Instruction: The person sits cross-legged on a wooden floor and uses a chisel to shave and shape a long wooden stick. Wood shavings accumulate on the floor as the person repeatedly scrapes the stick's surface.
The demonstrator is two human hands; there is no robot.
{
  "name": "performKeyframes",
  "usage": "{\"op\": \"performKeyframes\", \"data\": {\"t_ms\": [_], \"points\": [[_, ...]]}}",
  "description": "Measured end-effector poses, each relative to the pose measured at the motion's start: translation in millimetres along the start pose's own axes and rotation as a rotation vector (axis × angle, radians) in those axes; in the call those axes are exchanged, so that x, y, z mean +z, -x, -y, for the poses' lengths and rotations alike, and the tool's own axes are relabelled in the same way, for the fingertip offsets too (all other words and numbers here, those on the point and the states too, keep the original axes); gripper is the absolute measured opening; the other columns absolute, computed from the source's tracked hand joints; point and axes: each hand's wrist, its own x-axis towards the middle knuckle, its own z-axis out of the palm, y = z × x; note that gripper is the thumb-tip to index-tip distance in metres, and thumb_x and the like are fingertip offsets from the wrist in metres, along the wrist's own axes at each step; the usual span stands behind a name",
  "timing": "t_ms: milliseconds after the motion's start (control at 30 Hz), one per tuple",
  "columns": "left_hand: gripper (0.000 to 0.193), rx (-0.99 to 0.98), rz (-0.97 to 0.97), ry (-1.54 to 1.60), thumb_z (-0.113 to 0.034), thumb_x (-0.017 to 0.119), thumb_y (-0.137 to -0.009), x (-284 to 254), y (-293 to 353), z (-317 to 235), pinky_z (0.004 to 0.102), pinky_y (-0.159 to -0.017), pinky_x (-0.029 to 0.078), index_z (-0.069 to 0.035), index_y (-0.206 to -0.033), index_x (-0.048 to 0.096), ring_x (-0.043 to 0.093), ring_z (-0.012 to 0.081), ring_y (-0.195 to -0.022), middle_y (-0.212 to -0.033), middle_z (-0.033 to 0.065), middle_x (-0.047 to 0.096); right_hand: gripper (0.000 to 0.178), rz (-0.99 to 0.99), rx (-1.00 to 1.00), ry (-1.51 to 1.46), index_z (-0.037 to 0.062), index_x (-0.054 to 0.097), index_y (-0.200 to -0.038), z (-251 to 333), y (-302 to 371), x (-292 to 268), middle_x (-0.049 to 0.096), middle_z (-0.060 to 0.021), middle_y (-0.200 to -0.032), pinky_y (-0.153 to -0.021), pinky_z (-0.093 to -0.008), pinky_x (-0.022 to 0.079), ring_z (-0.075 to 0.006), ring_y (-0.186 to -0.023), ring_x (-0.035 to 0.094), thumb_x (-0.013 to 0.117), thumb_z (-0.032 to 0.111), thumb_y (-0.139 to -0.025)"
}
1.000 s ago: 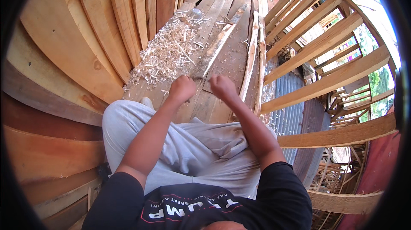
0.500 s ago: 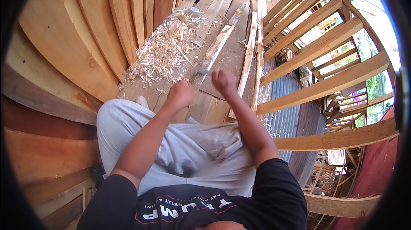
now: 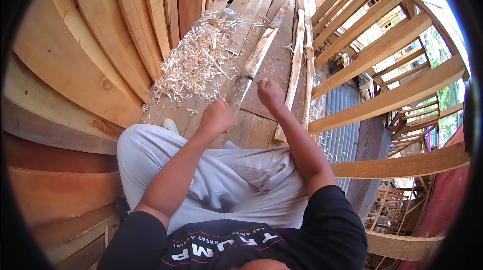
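Observation:
A long narrow strip of wood (image 3: 259, 49) runs away from me over the floor, pale on its shaved face and darker at both ends. My left hand (image 3: 217, 116) is closed in a fist at the left of its near end. On the strip's other side, my right hand (image 3: 271, 94) is also closed. Between the fists is a two-handled blade, apparently a drawknife (image 3: 258, 83); my fingers and blur hide most of it. A dark rough patch (image 3: 245, 75) marks the strip just beyond the hands.
Curled wood shavings (image 3: 193, 64) are heaped left of the strip, with a small greyish cup-like object (image 3: 229, 14) behind them. Upright boards (image 3: 90, 43) line the left. Another pale strip (image 3: 295, 64) lies at right, beside a slatted railing (image 3: 387, 86) and corrugated metal sheets (image 3: 342, 114).
Both fists have come slightly closer to my body, and more of the strip's pale face shows between them. The whole view has shifted a little.

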Motion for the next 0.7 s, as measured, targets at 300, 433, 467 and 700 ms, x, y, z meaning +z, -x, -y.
{"op": "performKeyframes", "data": {"t_ms": [300,433,467,700], "points": [[0.049,-0.011,0.027,0.078,-0.024,0.034,-0.098,13,17,-7,0.0509,-0.08,0.05,0.009,-0.08,0.065,0.063,0.0486,-0.084,-0.082,0.0339,0.063,0.053,0.045,0.21,0.053,-0.0024,0.066,-0.085,-63,-52,-3,0.065,-0.0283,-0.088,-0.079,-0.0515,0.05,-0.0445,-0.085,0.064,0.032,0.037,-0.096],[0.049,-0.034,0.094,0.02,-0.024,0.033,-0.099,-3,13,-5,0.052,-0.079,0.049,0.009,-0.08,0.064,0.062,0.0489,-0.083,-0.082,0.0338,0.062,0.056,0.238,-0.061,0.111,-0.0021,0.065,-0.072,-7,-18,-15,0.064,-0.0278,-0.079,-0.081,-0.0535,0.048,-0.0462,-0.081,0.063,0.033,0.036,-0.096],[0.05,-0.042,0.106,0.002,-0.025,0.031,-0.099,-7,14,-9,0.0518,-0.08,0.048,0.009,-0.083,0.064,0.062,0.0487,-0.085,-0.084,0.034,0.062,0.057,0.293,-0.184,0.14,-0.0021,0.065,-0.068,5,-10,-22,0.064,-0.0275,-0.074,-0.08,-0.0534,0.048,-0.0466,-0.078,0.063,0.033,0.036,-0.096],[0.048,-0.013,0.006,-0.002,-0.024,0.035,-0.098,-15,0,-7,0.0533,-0.074,0.049,0.005,-0.074,0.063,0.062,0.0476,-0.078,-0.077,0.0317,0.062,0.056,0.106,0.087,0.031,-0.0024,0.062,-0.063,-23,-31,15,0.063,-0.026,-0.071,-0.075,-0.0527,0.048,-0.0461,-0.071,0.061,0.034,0.035,-0.095]]}}
